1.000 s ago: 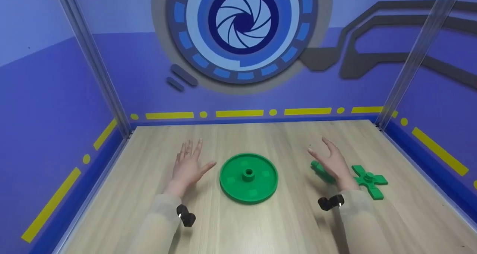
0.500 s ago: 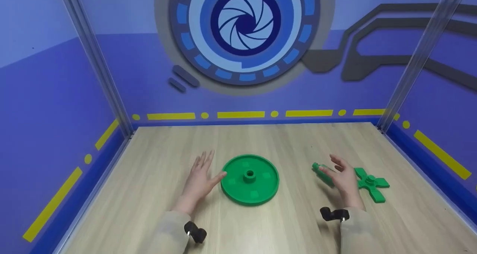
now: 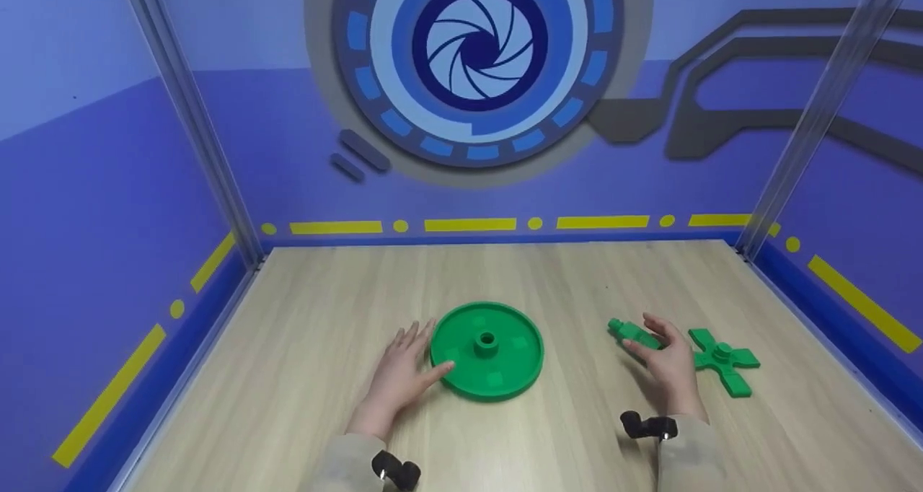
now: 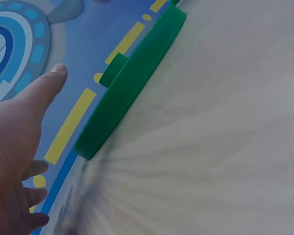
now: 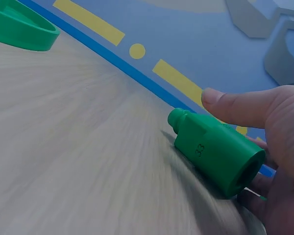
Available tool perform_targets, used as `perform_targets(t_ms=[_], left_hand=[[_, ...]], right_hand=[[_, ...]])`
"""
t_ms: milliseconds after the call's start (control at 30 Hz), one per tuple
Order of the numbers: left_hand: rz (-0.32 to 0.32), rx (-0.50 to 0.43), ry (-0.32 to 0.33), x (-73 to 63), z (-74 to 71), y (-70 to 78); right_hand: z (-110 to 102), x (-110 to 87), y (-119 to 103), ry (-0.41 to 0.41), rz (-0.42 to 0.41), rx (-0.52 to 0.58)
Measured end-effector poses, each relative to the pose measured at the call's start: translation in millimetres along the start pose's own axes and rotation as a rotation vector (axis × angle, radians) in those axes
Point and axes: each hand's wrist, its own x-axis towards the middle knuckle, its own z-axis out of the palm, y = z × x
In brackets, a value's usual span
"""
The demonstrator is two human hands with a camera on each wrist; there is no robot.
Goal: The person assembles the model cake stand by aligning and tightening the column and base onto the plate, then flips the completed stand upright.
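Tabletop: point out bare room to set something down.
Free: tabletop between green disc and bottle-shaped piece, and between disc and back wall. Crowded: disc's left edge, by the left hand; around the right hand and multi-armed piece.

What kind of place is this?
Maybe a little booth for working with your hands: blue walls with yellow stripes, metal posts in the far corners, and a table with green pieces on it.

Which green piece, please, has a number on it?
The block by the right hand: its side reads 33, while no number shows on the round dish or star-shaped piece.
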Motion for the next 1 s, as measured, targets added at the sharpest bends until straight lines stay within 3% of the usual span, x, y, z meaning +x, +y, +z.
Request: perform_targets(t_ms=[533,1000], left_hand=[[-0.026,-0.007,-0.085,-6.9,13.8,-8.1],[-0.031,-0.010,-0.063,-5.7,15.6,-11.2]], right_hand=[[-6,-6.3,9,-0.054,0.007,-0.096],[-2,-0.1,8,-0.037,0.021,-0.141]])
